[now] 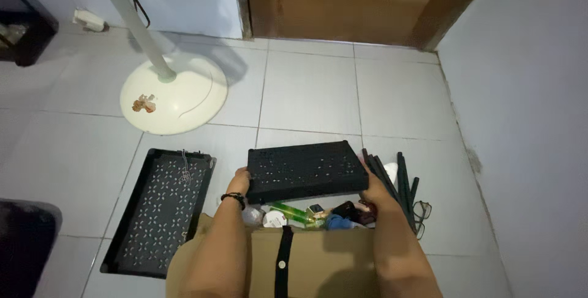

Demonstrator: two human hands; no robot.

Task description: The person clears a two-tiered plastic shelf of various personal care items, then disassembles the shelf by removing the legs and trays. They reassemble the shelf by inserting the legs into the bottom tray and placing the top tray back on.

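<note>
Both hands, left hand [239, 183] and right hand [372, 189], grip the black tray [306, 170] at its short ends above the bag [318, 261]; it seems stiff and light, so I hold the rims.

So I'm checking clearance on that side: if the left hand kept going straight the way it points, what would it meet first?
The left hand grips the black perforated tray and points away from the person. Beyond lies bare floor tile, then probably the wooden door; depth is unclear.

Two black perforated trays [306, 172] [159, 212], one fan base [173, 93], one pair of glasses [421, 215].
</note>
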